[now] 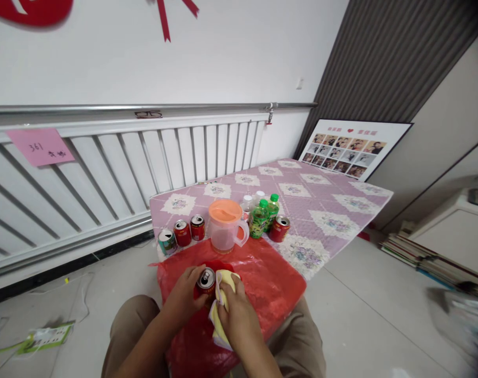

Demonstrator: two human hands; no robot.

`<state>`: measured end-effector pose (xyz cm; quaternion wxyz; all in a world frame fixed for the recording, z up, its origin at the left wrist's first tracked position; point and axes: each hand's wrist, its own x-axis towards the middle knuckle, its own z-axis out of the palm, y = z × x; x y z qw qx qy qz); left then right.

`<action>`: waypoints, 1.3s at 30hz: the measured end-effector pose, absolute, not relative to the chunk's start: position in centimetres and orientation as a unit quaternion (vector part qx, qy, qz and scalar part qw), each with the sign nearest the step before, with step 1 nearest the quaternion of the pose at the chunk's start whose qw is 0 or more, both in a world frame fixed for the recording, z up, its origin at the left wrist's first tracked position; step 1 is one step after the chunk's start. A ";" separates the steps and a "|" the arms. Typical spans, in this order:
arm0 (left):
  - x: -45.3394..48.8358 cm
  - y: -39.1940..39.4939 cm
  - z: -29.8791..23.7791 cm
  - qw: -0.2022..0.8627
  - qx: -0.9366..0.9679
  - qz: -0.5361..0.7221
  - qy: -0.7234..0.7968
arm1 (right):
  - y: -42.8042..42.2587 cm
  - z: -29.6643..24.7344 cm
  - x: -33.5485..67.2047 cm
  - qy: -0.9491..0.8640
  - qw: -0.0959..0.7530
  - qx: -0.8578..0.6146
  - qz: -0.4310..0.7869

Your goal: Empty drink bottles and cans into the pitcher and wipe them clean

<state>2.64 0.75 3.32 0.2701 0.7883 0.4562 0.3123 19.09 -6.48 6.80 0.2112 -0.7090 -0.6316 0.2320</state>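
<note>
My left hand (186, 291) is wrapped round an opened drink can (206, 281), which stands upright close to me with its top facing up. In my right hand (236, 310) is a bunched yellow cloth (222, 328) with a pale purple edge, close against the can's right side; whether it touches the can I cannot tell. Beneath both hands lies a red plastic sheet (270, 278), spread over the table's near part and my lap. Something rounder and red, partly hidden by my hands, shows behind the can.
Behind the sheet stand a plastic jug (222, 233) with an orange lid, several opened cans (182, 233), green-capped bottles (259, 219) and a red can (279, 229). A floral cloth covers the table (294, 189). A radiator (176, 157) runs along the wall; a power strip (45, 337) lies on the floor.
</note>
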 end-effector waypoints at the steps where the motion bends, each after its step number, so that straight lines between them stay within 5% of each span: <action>1: 2.8 0.6 3.3 0.265 0.784 0.314 0.466 | -6.7 6.9 19.0 -0.633 0.211 -0.707 0.235; 39: 2.7 0.3 4.6 0.290 0.754 0.283 0.517 | -6.9 6.4 18.8 -0.672 0.079 -0.706 0.210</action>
